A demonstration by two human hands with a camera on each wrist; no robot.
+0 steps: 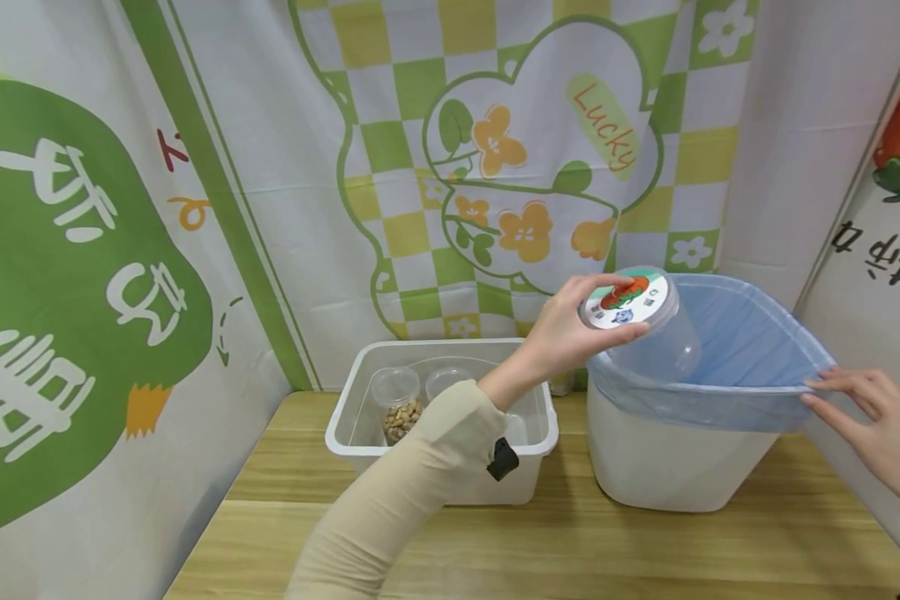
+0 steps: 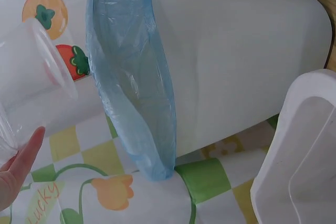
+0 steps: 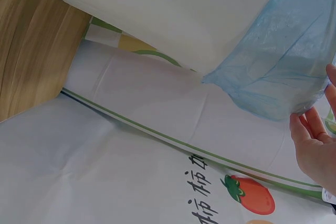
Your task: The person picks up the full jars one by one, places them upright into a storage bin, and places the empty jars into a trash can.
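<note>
Head view: the left hand (image 1: 570, 333) reaches forward, fingers curled round a clear lidded jar (image 1: 640, 321) held tilted over the bag-lined bin (image 1: 675, 467) on the bench (image 1: 570, 542); the right hand (image 1: 870, 417), fingers straight, touches the bin's rim. Left wrist view: only fingertips show (jar cropped). Right wrist view: straight fingers (image 3: 315, 140) by the blue liner (image 3: 278, 72).

This looks like a small staged booth rather than a lived-in room: printed fabric backdrops (image 1: 495, 167) with green-and-yellow checks, flowers, the word "Lucky" and large characters hang on three sides, closing in a wood-grain counter (image 1: 570, 550). On it stand only a white plastic storage bin (image 1: 360, 433) and a white wastebasket (image 1: 667, 467) lined with a blue bag (image 1: 750, 350).
</note>
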